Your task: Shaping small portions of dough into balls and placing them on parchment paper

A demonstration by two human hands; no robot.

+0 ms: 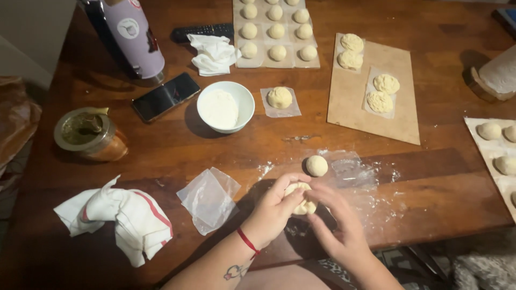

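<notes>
Cupping a pale dough piece (301,197) at table edge, both hands meet — left hand (274,210) curled over it, fingers closed on dough; right hand (336,223) pinching its underside from 4 o'clock. One smooth round dough ball (316,165) lies just beyond at 12 o'clock. Counts: one white ceramic bowl (226,106) at 11 o'clock; four shaped pieces on the tan board (352,107) at 1 o'clock — two pairs.
</notes>
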